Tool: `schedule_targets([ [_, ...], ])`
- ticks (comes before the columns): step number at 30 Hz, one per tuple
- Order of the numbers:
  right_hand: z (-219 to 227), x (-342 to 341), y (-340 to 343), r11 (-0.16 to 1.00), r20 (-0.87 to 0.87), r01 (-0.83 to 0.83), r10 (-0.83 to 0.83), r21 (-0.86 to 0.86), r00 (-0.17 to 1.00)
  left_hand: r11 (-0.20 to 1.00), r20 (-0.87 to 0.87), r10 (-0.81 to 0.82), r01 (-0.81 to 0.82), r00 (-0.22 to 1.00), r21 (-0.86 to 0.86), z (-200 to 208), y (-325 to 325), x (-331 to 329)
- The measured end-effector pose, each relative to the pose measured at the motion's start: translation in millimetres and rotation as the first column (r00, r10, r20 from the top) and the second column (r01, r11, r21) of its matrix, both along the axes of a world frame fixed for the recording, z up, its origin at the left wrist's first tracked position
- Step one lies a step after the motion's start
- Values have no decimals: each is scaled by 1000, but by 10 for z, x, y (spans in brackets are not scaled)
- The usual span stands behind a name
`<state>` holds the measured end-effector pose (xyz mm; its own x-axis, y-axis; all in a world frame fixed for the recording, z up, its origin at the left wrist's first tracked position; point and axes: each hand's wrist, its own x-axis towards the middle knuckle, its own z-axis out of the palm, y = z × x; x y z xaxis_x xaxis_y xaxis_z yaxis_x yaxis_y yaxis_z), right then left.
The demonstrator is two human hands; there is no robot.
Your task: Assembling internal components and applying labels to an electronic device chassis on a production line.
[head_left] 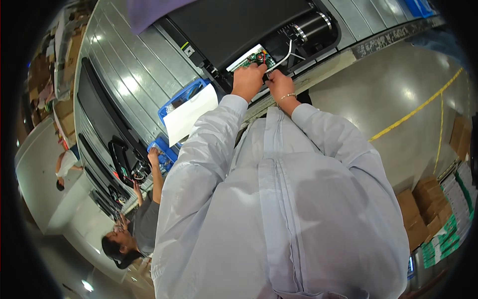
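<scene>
Both my hands work at the near end of a black treadmill (pixel 224 25), whose opened housing shows a green circuit board (pixel 255 58) and a black cylindrical motor (pixel 313 29). My left hand (pixel 248 81) is closed in a pinch at the near edge of the board; the small part in its fingers is hidden. Just to its right, almost touching, my right hand (pixel 281 88) has its fingers pressed together. What it pinches cannot be made out. A white cable (pixel 290 51) bends down from the motor toward the right hand.
Blue bins (pixel 185 94) with small parts stand left of my arms, a white sheet (pixel 191 115) partly over one. A co-worker (pixel 139 234) reaches into another treadmill (pixel 107 112) at the left. Metal rollers (pixel 127 60) carry the machines. Cardboard boxes (pixel 423 204) stand on the right.
</scene>
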<state>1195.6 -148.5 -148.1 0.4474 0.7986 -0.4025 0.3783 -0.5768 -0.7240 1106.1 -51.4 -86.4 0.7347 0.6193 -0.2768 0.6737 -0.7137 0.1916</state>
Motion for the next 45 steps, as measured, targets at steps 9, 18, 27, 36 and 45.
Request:
schedule_targets([
  [9,35,-134,34,990,63,134,-132,-34,989,905,614,-210,390,761,-173,-131,352,-188],
  [18,-73,-207,-64,941,-34,276,-275,198,961,683,300,-122,299,946,-666,-157,541,6],
  [27,-125,-205,-82,924,-87,309,-297,227,951,585,244,5,195,970,-787,-223,635,71],
  [36,-142,-166,-82,916,-142,288,-257,280,956,721,253,-212,326,944,-611,-229,592,119],
  [45,-185,-133,-84,921,-130,235,-204,311,970,732,273,-222,345,936,-587,-273,571,142],
])
